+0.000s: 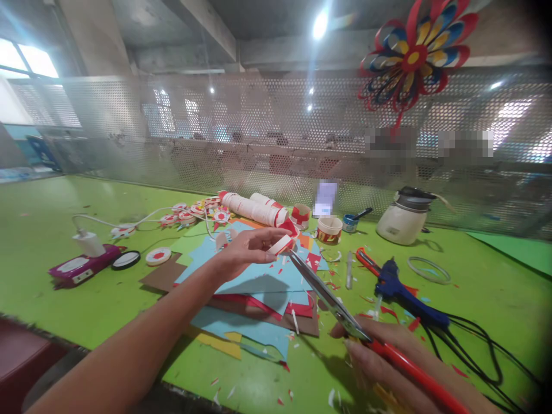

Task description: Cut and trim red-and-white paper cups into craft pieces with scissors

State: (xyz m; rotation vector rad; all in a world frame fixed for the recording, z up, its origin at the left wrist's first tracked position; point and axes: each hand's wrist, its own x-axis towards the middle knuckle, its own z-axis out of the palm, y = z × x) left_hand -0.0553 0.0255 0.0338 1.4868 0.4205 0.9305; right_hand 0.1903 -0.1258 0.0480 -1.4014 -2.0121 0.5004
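Observation:
My left hand (248, 250) is closed on a small white and red piece of paper (281, 245), held above the pile of coloured paper. In my right hand (383, 356) is a pair of scissors (321, 287) with red handles, its blades aimed up and to the left. The blade tips are right at the paper piece; whether they touch it I cannot tell. Beneath lie light blue sheets (254, 282) over red and brown ones, with small paper scraps scattered about.
Stacked paper cups (252, 208) lie behind my left hand. To the right are a blue glue gun (407, 296) with a black cable, a box cutter (367, 261) and a white jug (403, 221). A purple power strip (84, 265) sits left. A perforated screen (259, 126) bounds the table's back.

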